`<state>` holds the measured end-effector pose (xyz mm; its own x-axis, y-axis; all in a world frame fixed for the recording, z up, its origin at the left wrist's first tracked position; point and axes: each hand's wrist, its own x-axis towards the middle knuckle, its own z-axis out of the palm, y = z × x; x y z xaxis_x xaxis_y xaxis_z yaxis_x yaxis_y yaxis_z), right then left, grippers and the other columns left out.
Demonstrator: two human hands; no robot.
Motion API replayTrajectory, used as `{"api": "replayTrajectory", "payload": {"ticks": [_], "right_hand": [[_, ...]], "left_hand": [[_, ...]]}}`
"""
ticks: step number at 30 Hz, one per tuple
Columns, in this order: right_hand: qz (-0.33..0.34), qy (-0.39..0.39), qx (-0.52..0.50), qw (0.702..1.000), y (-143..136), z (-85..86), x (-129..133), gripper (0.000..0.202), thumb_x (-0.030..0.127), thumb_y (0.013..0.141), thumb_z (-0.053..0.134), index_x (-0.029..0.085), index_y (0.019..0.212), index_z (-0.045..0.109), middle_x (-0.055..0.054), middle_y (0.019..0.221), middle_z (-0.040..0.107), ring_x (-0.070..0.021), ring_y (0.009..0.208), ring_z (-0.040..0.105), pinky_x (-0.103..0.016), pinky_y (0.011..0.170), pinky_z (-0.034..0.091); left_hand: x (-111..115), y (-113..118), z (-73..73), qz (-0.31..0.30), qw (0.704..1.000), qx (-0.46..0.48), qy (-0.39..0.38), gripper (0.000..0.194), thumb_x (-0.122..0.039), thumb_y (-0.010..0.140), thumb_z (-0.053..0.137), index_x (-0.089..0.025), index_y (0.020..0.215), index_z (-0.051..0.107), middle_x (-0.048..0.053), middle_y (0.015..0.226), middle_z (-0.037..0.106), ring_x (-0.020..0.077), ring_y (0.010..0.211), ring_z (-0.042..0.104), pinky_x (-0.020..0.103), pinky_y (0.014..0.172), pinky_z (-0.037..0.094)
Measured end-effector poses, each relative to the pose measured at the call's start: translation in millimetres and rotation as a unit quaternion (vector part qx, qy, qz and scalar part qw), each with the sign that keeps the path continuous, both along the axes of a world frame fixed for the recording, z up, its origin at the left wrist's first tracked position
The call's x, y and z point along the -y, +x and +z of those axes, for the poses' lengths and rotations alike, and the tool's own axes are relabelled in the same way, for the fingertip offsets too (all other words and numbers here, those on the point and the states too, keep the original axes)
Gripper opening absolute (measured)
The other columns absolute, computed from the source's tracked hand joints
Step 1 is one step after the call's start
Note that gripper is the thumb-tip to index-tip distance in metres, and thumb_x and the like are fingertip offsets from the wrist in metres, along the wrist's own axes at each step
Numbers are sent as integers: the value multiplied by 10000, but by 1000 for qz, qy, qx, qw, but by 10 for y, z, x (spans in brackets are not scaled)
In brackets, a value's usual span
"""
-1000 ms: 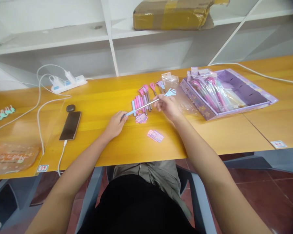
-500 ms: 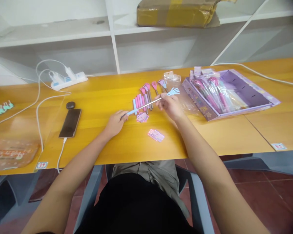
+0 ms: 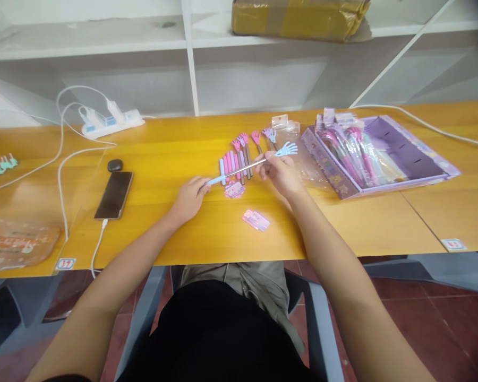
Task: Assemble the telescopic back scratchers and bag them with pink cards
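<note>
A light-blue back scratcher (image 3: 242, 168) with a hand-shaped head and a metal rod stretches between my two hands above the table. My left hand (image 3: 190, 199) is closed round its blue handle end. Near the blue head, my right hand (image 3: 278, 171) grips the rod. Behind the rod lie several pink, purple and blue handle sleeves (image 3: 228, 163) in a row. Several scratcher heads on dark rods, one a pink head (image 3: 256, 137), lie beyond them. Small printed cards (image 3: 234, 189) rest below the sleeves, and more cards (image 3: 256, 219) lie closer to me.
On the right, a purple box (image 3: 418, 178) holds bagged pink scratchers, with clear plastic bags (image 3: 308, 167) beside it. A phone (image 3: 114, 195), a black case (image 3: 114, 165) and a power strip (image 3: 117, 125) with white cables occupy the left. A taped carton (image 3: 298, 20) sits on the shelf.
The camera view has shifted slightly. Both hands keep hold of the back scratcher in nearly the same pose, and the things on the table lie as before.
</note>
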<state>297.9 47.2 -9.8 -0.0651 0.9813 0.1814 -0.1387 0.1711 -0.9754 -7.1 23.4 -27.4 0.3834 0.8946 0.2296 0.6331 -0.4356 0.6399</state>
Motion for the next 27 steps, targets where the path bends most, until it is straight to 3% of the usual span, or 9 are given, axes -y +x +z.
{"api": "replayTrajectory", "payload": {"ticks": [16,23,27], "right_hand": [[48,1,23,999,56,0,19,591,819,820,820,240,910,743,-19,754,697,-145,588,604,-287,563,520],[-106,24,50,993,276,-44,-120,696,921,956,490,294,1136,732,-22,807,657,-159,570,591,-314,523,480],[-140,52,57,987,311,-96,-159,670,895,964,479,278,1045,727,-22,810,628,-147,548,557,-313,508,449]], "left_hand": [[15,10,25,20,1000,12,8,235,-252,1093,553,-220,1226,743,61,1098,726,242,1037,658,366,988,512],[18,11,76,26,999,15,13,252,-265,1109,535,-229,1246,743,64,1111,715,246,1052,649,368,992,512],[33,12,65,18,1000,11,19,248,-255,1106,541,-217,1240,746,70,1105,709,243,1039,648,366,988,515]]}}
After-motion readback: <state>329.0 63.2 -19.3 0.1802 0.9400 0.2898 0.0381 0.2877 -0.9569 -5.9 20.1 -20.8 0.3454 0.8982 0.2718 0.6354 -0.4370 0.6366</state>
